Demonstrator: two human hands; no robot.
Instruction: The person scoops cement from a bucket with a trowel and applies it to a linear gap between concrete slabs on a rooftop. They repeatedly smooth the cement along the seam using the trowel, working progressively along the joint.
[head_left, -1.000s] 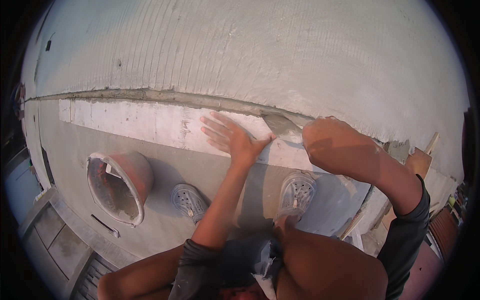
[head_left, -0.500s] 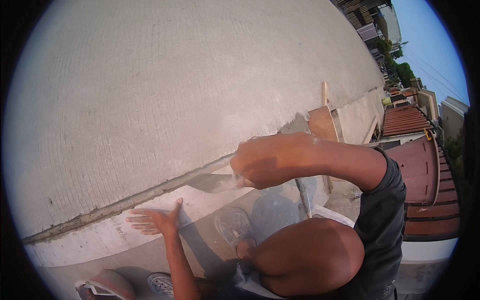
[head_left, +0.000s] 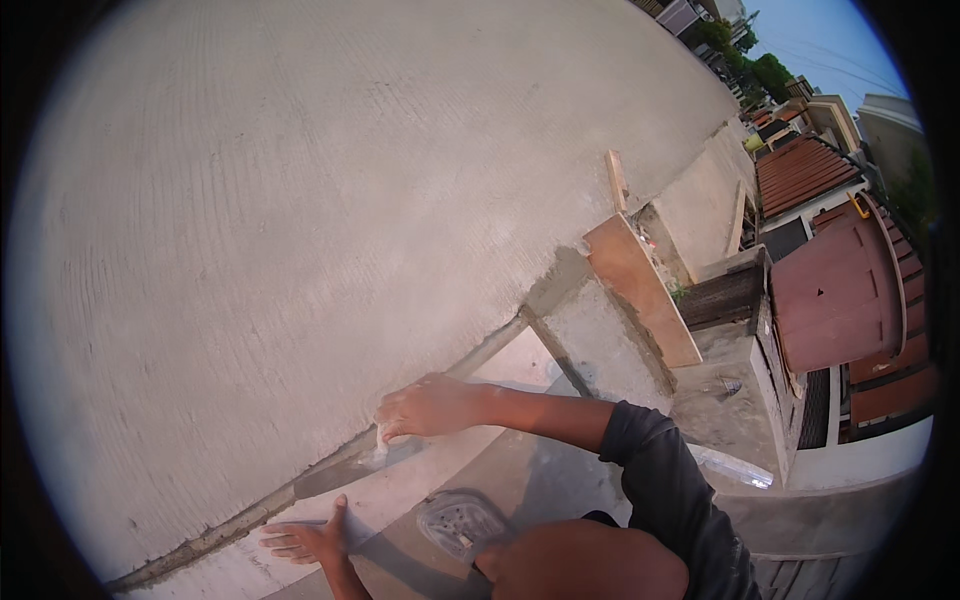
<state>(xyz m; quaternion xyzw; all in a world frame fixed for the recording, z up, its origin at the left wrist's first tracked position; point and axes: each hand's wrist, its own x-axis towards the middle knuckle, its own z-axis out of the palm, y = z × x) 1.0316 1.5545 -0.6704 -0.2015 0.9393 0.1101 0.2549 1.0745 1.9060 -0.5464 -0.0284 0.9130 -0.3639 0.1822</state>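
My left hand (head_left: pixel 308 542) lies flat on a pale concrete curb (head_left: pixel 405 488), fingers spread. Farther up the curb my right hand (head_left: pixel 428 405) is closed round the whitish handle of a trowel (head_left: pixel 345 474). The trowel's grey blade lies low along the joint between the curb and the concrete slab, pointing toward my left hand; my fingers hide part of the handle. Grey mortar (head_left: pixel 215 530) runs as a rough narrow strip in that joint. A damp darker patch of mortar (head_left: pixel 558 282) shows at the curb's far end.
The ridged concrete slab (head_left: pixel 280 220) fills the far left. A brown board (head_left: pixel 640 285) leans beyond the curb, with a wooden stick (head_left: pixel 616 180) near it. A large pinkish tub (head_left: pixel 835 290) stands at the right. My shoe (head_left: pixel 460 525) is beside the curb.
My right hand has moved left along the joint with the trowel, closer to my left hand. My left hand stays flat on the curb. The view has shifted, showing more of the board.
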